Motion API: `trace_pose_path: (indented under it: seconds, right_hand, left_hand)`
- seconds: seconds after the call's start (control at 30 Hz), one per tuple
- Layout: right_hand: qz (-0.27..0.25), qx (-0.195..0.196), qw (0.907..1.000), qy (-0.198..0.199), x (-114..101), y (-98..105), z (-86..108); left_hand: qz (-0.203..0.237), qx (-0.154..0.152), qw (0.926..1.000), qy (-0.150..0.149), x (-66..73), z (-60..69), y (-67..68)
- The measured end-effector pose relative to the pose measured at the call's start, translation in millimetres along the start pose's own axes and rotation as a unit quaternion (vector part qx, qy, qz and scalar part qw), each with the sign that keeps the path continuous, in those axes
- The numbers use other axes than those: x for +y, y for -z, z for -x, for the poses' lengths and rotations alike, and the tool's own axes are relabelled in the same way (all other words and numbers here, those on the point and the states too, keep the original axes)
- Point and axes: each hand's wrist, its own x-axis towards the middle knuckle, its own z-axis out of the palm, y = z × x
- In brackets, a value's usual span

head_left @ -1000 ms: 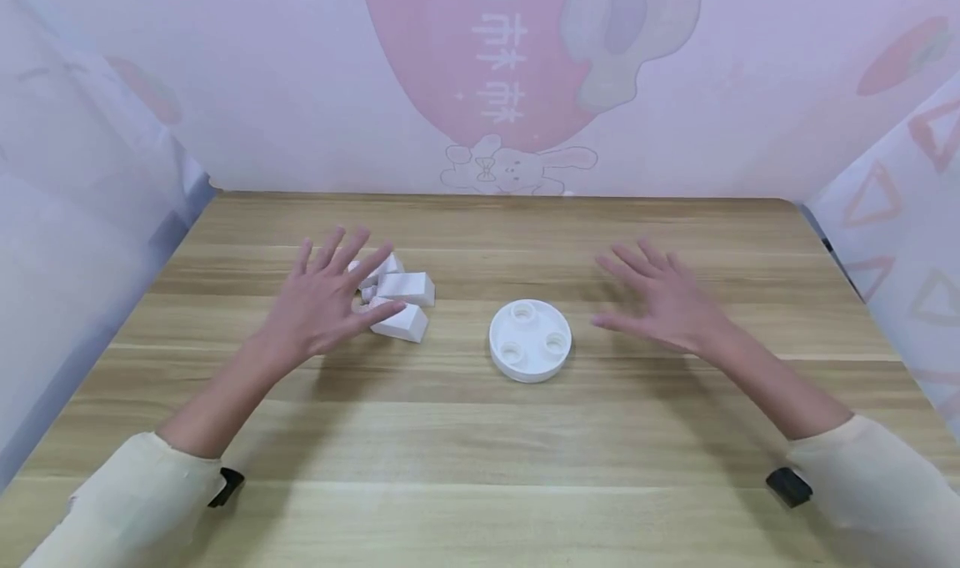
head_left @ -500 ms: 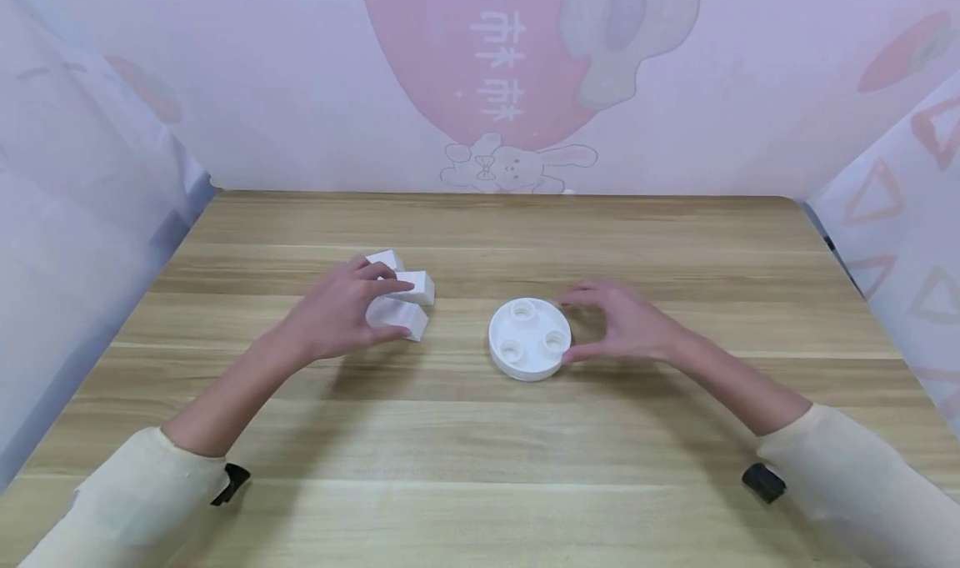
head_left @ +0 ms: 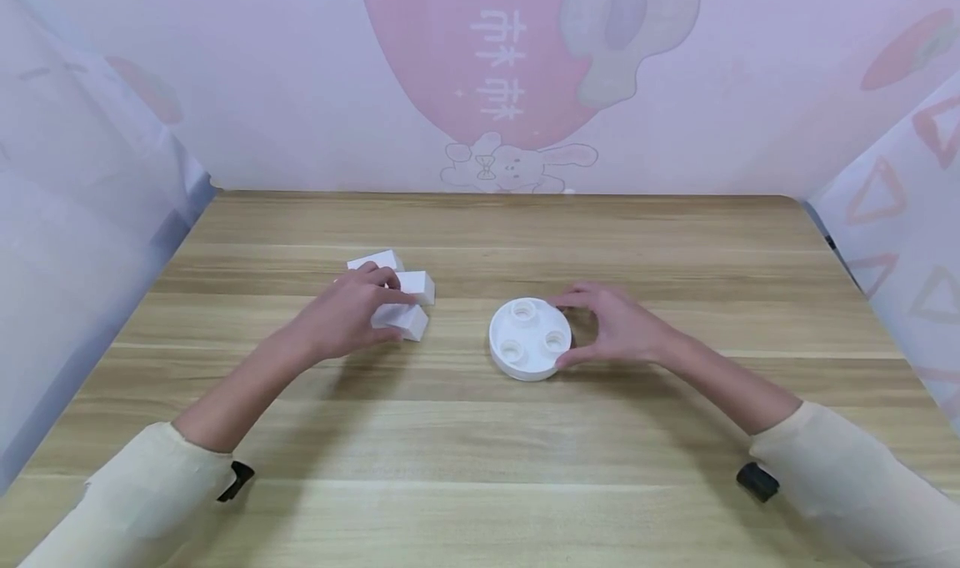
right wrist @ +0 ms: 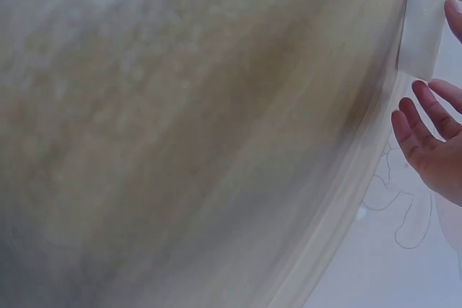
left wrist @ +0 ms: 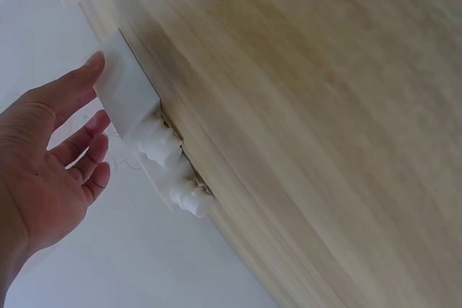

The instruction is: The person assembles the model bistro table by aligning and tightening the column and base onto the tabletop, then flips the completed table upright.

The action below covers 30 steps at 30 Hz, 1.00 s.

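Three white blocks lie together on the left. The left hand [head_left: 341, 314] reaches over them, its thumb and fingers about the nearest block [head_left: 410, 321]; the middle block [head_left: 420, 287] and far block [head_left: 384, 259] are partly covered. In the left wrist view, the thumb rests on the block's edge, and screw-threaded ends [left wrist: 160, 143] stick out of two blocks. A round white disc [head_left: 534, 326] with a raised rim and three ring-shaped sockets sits flat at the centre. At its right rim, the right hand [head_left: 626, 326] grips between thumb and fingers.
The wood-grain table [head_left: 480, 468] carries all the pieces. A printed pink and white wall [head_left: 300, 92] rises behind its far edge, with side panels left and right. A black strap piece [head_left: 757, 481] hangs below the right sleeve.
Both hands, earlier spread above the table, have come down and inward. The left has closed in on the nearest block, the right on the disc's rim. The blocks and disc appear unmoved.
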Motion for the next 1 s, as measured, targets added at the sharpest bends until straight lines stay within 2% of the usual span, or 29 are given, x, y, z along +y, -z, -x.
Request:
trace_pose_path:
  seconds: [0.27,0.47,0.6,0.77,0.9,1.0]
  right_hand:
    - [-0.016,0.004,0.9999,-0.004,2.0,-2.9,0.3]
    - [-0.036,0.01,0.9993,-0.008,3.7,-3.6,-0.6]
    - [-0.058,0.008,0.9981,-0.019,4.1,-3.6,-0.3]
    - [-0.071,0.005,0.9972,-0.019,4.5,-4.5,-0.3]
    - [-0.073,0.005,0.9972,-0.018,4.6,-4.7,-0.5]
    - [-0.071,0.003,0.9973,-0.019,3.5,-3.9,-0.6]
  left_hand:
    - [0.009,0.0,1.0,0.002,4.7,-4.6,1.0]
    - [0.051,0.034,0.998,0.013,6.7,-6.0,7.1]
    - [0.097,0.06,0.9934,0.012,6.8,-8.2,9.1]
    - [0.191,0.079,0.9781,0.026,12.2,-10.5,11.0]
    - [0.252,0.102,0.9619,0.031,20.7,-13.2,11.6]
    - [0.298,0.116,0.9467,0.037,27.9,-15.6,10.7]
